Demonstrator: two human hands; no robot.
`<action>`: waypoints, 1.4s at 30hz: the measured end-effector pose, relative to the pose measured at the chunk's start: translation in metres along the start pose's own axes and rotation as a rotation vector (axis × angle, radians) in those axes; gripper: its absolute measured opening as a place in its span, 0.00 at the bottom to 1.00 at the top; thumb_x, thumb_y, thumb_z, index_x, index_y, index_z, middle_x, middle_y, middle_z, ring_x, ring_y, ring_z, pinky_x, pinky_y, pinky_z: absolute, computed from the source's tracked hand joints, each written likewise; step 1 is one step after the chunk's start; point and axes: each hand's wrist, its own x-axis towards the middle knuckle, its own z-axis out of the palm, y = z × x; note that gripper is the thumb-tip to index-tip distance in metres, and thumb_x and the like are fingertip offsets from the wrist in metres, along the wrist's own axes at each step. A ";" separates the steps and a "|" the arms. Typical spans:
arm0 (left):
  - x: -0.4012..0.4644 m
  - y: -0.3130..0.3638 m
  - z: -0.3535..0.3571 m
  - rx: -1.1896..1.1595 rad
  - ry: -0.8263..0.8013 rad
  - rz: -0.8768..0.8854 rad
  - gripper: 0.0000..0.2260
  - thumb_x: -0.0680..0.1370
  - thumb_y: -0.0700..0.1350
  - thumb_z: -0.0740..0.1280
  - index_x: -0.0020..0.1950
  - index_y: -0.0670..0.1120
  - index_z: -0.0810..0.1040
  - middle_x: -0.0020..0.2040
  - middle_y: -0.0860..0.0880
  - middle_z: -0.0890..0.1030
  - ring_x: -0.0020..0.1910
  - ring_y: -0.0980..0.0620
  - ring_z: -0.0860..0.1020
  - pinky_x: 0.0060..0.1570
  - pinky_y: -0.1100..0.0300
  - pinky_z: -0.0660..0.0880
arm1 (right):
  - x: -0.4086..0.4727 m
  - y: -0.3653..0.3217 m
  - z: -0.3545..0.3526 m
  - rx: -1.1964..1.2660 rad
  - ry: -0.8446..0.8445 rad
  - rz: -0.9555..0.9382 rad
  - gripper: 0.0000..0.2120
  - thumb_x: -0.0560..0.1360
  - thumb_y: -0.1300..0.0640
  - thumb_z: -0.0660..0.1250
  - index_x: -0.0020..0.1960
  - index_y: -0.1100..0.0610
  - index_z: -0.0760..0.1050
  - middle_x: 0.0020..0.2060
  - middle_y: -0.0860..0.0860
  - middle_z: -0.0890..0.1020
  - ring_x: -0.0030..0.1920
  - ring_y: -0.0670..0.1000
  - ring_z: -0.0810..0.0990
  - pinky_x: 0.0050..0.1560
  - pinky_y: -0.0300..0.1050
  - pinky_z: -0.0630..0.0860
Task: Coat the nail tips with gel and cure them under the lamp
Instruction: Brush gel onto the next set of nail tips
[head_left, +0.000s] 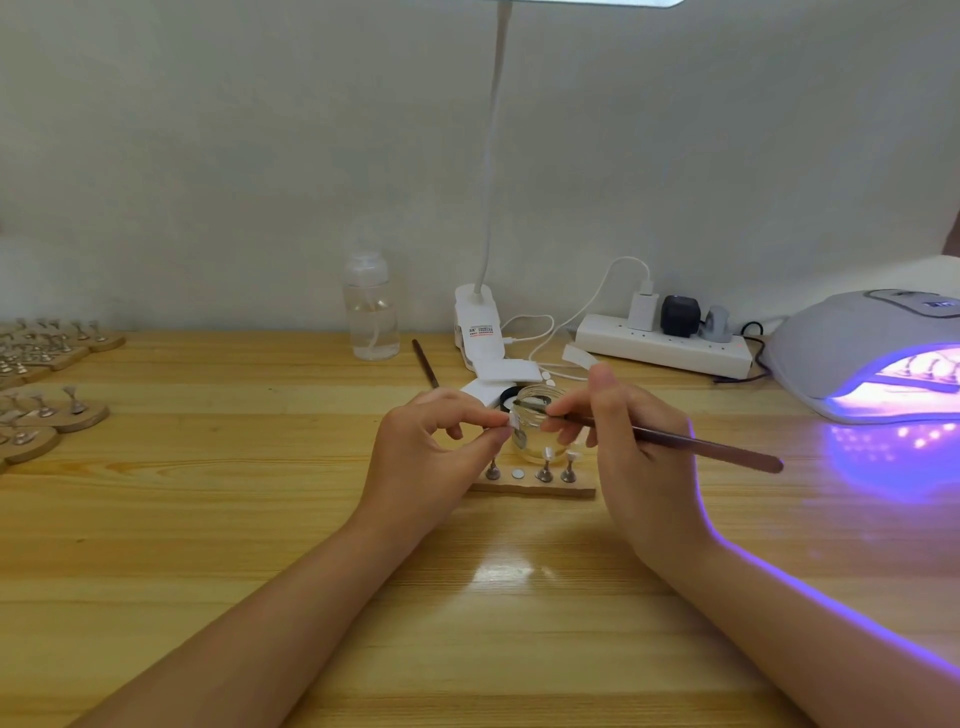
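Nail tip (511, 420) pinched in L hand (431, 447) grip above wooden holder strip (535, 488) on table (208, 519), R hand (623, 441) grip clamped on brush (675, 441), bristles at tip, UV lamp (872, 353) lit at R.

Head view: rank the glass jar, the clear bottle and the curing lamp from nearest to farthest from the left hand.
From the left hand:
1. Glass jar, just right of its fingertips.
2. Clear bottle, behind it near the wall.
3. Curing lamp, far right, lit purple.

light: bright, even | violet glow from curing lamp (878, 353) | table (208, 545) glare | soft focus, edges bowed
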 end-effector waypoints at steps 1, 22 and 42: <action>0.000 0.000 0.000 -0.001 0.001 0.002 0.11 0.66 0.38 0.75 0.37 0.55 0.81 0.37 0.52 0.81 0.37 0.51 0.73 0.37 0.72 0.67 | -0.001 0.000 0.000 0.007 -0.015 -0.006 0.18 0.76 0.50 0.58 0.33 0.54 0.78 0.28 0.52 0.81 0.29 0.44 0.78 0.32 0.31 0.71; 0.001 -0.002 0.000 0.013 0.015 0.008 0.12 0.67 0.39 0.74 0.37 0.57 0.80 0.36 0.57 0.81 0.36 0.59 0.72 0.39 0.73 0.68 | -0.003 0.000 0.001 0.033 0.015 -0.011 0.22 0.74 0.45 0.55 0.31 0.57 0.78 0.26 0.53 0.80 0.26 0.45 0.77 0.31 0.34 0.73; 0.002 -0.003 0.001 -0.023 0.019 0.033 0.12 0.68 0.37 0.72 0.42 0.56 0.80 0.39 0.57 0.81 0.38 0.60 0.76 0.42 0.74 0.70 | -0.003 -0.002 0.000 0.039 -0.003 -0.010 0.20 0.73 0.45 0.56 0.31 0.54 0.77 0.26 0.51 0.80 0.27 0.46 0.78 0.30 0.34 0.73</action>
